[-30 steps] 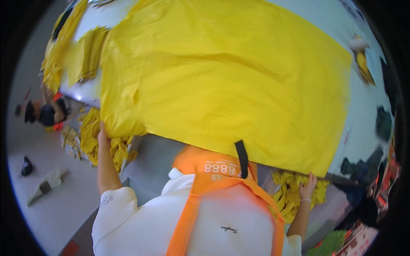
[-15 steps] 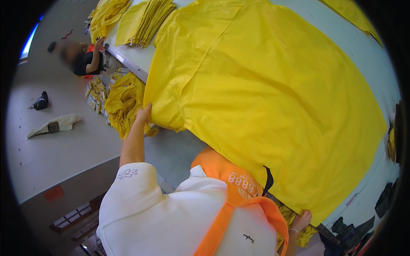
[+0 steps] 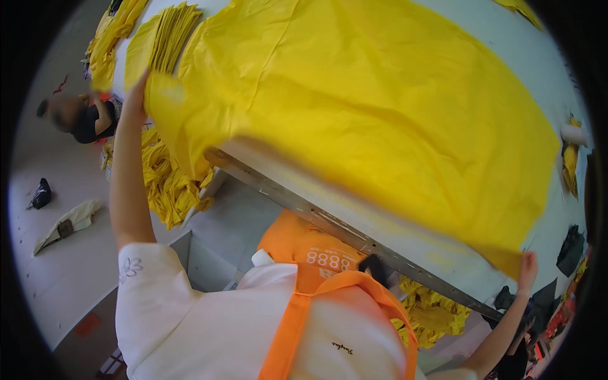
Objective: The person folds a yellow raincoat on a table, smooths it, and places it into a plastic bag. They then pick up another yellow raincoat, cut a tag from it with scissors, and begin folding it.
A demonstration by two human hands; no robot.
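Observation:
A large yellow cloth (image 3: 392, 107) covers most of the table, creased and lifted along its near edge. My left hand (image 3: 138, 94), arm stretched out, is closed on its left corner, beside a stack of folded yellow pieces (image 3: 168, 38). Far over to the right, my right hand (image 3: 527, 271) pinches the cloth's near right corner above the tabletop. Between my hands the cloth's near edge is blurred by motion and stands back from the table's metal edge strip (image 3: 304, 212), leaving a band of white tabletop (image 3: 361, 202) in view.
Beside the table at left lies a heap of yellow cloth (image 3: 168, 180); another yellow heap (image 3: 434, 313) sits below the front edge. A person in a dark top (image 3: 92, 120) is at the far left. Dark cloth (image 3: 570, 250) and a white roll (image 3: 574, 134) are at right.
Both hands have moved forward with the cloth's corners, the right one also further right. The near edge has drawn back from over the table's front, uncovering the metal strip and some tabletop.

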